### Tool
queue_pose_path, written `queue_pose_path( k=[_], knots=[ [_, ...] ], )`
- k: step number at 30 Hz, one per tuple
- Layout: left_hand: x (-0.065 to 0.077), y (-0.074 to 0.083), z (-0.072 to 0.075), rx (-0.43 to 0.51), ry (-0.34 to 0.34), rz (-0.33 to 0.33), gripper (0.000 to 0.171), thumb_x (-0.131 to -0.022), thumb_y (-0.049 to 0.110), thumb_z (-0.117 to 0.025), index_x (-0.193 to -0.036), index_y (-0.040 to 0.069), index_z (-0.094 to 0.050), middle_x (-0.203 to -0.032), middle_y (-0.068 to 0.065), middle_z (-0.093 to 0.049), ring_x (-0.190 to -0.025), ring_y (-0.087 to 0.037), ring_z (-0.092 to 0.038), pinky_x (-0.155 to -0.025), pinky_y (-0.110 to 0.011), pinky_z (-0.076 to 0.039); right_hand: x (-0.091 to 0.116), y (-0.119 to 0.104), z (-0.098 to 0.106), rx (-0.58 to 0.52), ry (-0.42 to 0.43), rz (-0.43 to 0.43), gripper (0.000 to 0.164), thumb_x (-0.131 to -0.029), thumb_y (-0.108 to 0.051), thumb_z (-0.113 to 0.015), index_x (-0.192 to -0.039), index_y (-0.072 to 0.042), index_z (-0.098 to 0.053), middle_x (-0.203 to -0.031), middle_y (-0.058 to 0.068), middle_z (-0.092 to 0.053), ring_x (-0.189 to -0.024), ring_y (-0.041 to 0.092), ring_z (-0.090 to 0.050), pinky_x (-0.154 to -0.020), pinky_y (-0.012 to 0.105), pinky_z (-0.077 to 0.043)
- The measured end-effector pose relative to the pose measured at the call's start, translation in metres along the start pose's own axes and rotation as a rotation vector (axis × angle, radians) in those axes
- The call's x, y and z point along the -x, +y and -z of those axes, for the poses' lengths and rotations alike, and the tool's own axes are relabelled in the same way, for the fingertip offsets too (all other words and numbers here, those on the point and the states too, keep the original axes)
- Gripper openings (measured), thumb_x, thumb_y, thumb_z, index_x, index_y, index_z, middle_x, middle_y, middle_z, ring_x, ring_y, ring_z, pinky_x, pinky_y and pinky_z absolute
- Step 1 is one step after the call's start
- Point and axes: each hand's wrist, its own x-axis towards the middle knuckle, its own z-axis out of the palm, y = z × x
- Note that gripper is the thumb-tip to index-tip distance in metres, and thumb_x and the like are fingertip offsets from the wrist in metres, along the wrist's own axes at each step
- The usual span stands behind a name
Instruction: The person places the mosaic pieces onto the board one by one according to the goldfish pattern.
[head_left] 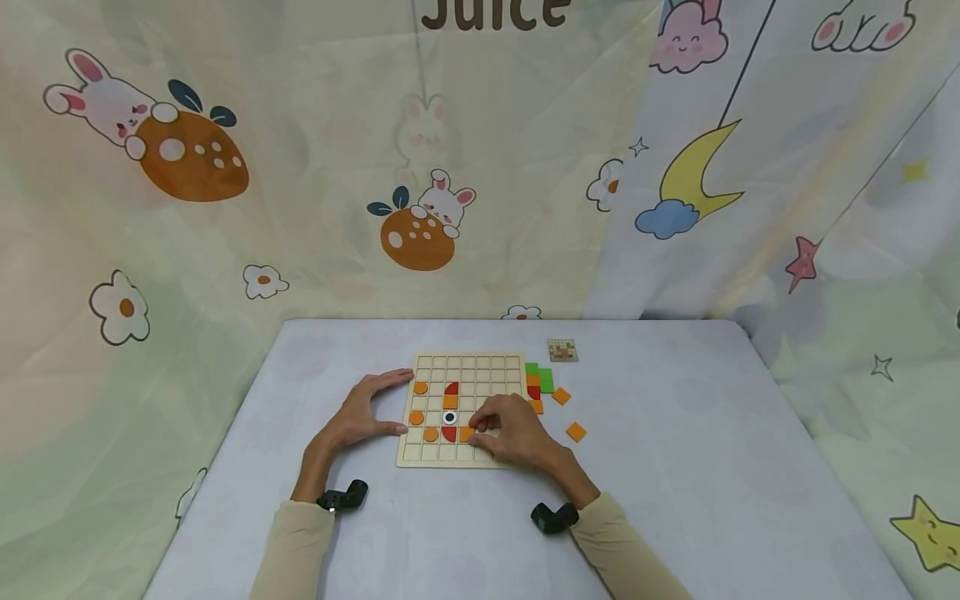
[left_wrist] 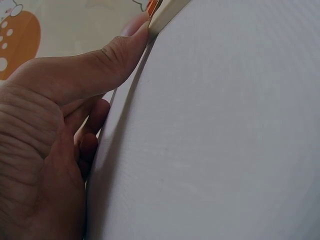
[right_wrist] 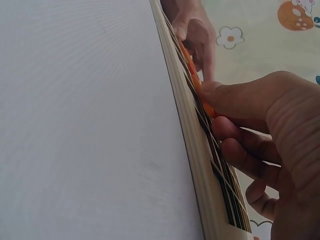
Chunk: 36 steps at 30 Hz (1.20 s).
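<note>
on the lower part of the gridded board [head_left: 468, 375]: one orange square tile [head_left: 464, 434], just right of a red piece [head_left: 448, 433]. right hand [head_left: 517, 429]: thumb and fingers bent, pinching the tile, as far as my remote view shows. left hand [head_left: 360, 408]: spread, thumb and fingertips against the board's left edge, gripping nothing that i can make out. handling, as i judge it: tile light, stiff, smooth enough to skid; hardly fragile. best hold: opposite side edges, between thumb and forefinger. board: rigid, wood-like, likely light enough to slide; i would steady it by its rim. also: two loose orange squares [head_left: 576, 432] on the table [head_left: 675, 500], right of the board.
</note>
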Motion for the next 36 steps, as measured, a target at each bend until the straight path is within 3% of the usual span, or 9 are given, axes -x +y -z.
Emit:
queue_pose_path(
  k=[7, 18, 25, 29, 36],
  knots=[
    [0.000, 0.001, 0.001, -0.012, -0.001, -0.005, 0.097, -0.074, 0.033, -0.101, -0.159, 0.015, -0.058, -0.170, -0.011, -0.052, -0.154, -0.043, -0.045, -0.127, -0.072, -0.031, -0.002, -0.005, -0.001, 0.091, 0.009, 0.022, 0.012, -0.088, -0.024, -0.093, -0.096, -0.019, -0.085, -0.081, -0.015, -0.071, -0.076, 0.003, -0.061, -0.082, 0.026, -0.051],
    [0.000, 0.002, 0.001, -0.007, -0.003, 0.015, 0.097, -0.074, 0.032, -0.101, -0.160, 0.016, -0.057, -0.170, -0.010, -0.051, -0.155, -0.042, -0.044, -0.128, -0.073, -0.030, -0.004, -0.009, 0.001, 0.133, -0.010, 0.035, 0.013, -0.088, -0.026, -0.092, -0.097, -0.019, -0.086, -0.080, -0.015, -0.072, -0.077, 0.003, -0.062, -0.086, 0.033, -0.046],
    [0.001, -0.001, 0.000, -0.028, 0.008, -0.012, 0.095, -0.076, 0.035, -0.100, -0.159, 0.014, -0.058, -0.169, -0.012, -0.053, -0.152, -0.044, -0.046, -0.125, -0.074, -0.033, -0.002, -0.006, 0.011, 0.068, -0.007, 0.007, 0.021, -0.088, -0.028, -0.092, -0.104, -0.016, -0.087, -0.090, -0.011, -0.079, -0.081, 0.001, -0.065, -0.083, 0.027, -0.054],
    [0.001, 0.000, 0.000, -0.034, 0.011, -0.018, 0.095, -0.076, 0.035, -0.100, -0.159, 0.014, -0.058, -0.169, -0.013, -0.053, -0.152, -0.045, -0.046, -0.125, -0.074, -0.033, -0.001, -0.001, 0.023, 0.017, 0.040, -0.016, 0.021, -0.087, -0.024, -0.093, -0.103, -0.013, -0.087, -0.090, -0.007, -0.079, -0.080, 0.007, -0.065, -0.072, 0.023, -0.055],
    [0.000, 0.001, 0.001, -0.003, -0.010, 0.013, 0.098, -0.074, 0.032, -0.101, -0.160, 0.016, -0.057, -0.170, -0.011, -0.051, -0.155, -0.043, -0.043, -0.127, -0.073, -0.031, 0.005, 0.015, 0.044, -0.002, 0.105, -0.056, 0.022, -0.086, -0.021, -0.094, -0.103, -0.009, -0.086, -0.089, -0.006, -0.076, -0.082, 0.013, -0.066, -0.073, 0.024, -0.055]
  ],
)
